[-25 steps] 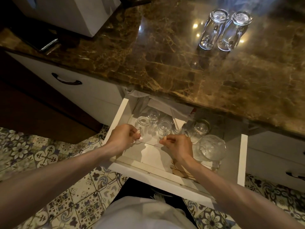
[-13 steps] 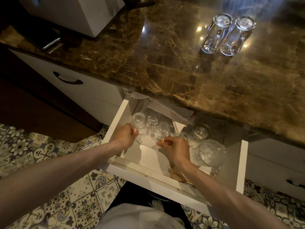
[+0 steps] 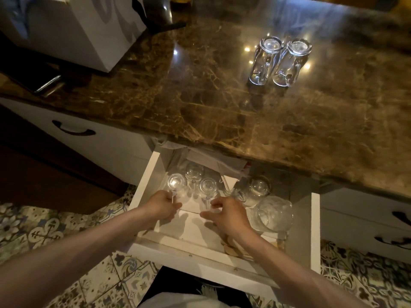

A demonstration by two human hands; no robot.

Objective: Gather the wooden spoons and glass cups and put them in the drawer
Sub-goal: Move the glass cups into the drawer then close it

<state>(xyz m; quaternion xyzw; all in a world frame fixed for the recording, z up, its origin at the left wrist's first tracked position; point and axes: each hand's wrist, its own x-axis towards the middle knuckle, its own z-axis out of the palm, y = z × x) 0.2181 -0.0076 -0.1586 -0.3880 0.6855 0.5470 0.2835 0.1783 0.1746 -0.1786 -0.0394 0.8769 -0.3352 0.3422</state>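
Two glass mugs upside down on the brown marble countertop, far right, side by side and touching. Five glass pieces inside the open white drawer below. Three small cups bunched at its far left: a left cup, a far cup and a middle cup. One handled mug to their right. One large glass jar nearer, just beside that mug. Wooden spoons on the near right of the drawer floor, mostly hidden under the right forearm, number impossible to tell.

Two hands in the drawer. Left hand curled round the handle of the left cup. Right hand at the handle of the middle cup, fingers loosely bent about it; firm hold or bare touch, cannot tell.

One white box on the far left of the countertop. One closed drawer to the left of the open one.

Against a second ago: same two handles at the same two hands. Three-cup cluster in much the same spot. Right fingers more spread than the tight pinch then. Pair of mugs on the countertop unmoved. More of the far countertop in view.
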